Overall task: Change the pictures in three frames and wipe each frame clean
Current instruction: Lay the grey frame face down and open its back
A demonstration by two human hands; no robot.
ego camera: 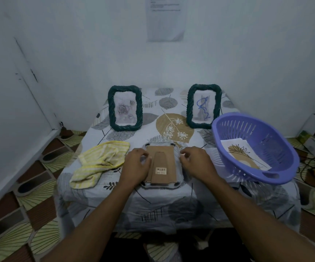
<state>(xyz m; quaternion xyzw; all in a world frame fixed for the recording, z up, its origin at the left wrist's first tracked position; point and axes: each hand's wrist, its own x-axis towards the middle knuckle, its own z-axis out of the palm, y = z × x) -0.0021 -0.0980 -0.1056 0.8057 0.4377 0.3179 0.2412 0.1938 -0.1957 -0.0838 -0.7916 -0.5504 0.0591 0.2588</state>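
Note:
A picture frame (161, 154) lies face down in the middle of the table, its brown cardboard back and stand up. My left hand (136, 164) rests at its left edge with fingers curled at the side of the backing. My right hand (196, 159) is at its right edge, fingertips pinched near the rim. Two green woven frames stand upright behind: the left one (125, 108) shows a rose picture, the right one (204, 106) shows a blue scribbled figure. A yellow cloth (100, 161) lies crumpled to the left.
A purple slotted basket (254, 146) at the right holds a loose picture (246, 156) of a plant. The table has a leaf-patterned cover (171, 205). White walls close in behind and left. Boxes and cables lie on the floor at far right.

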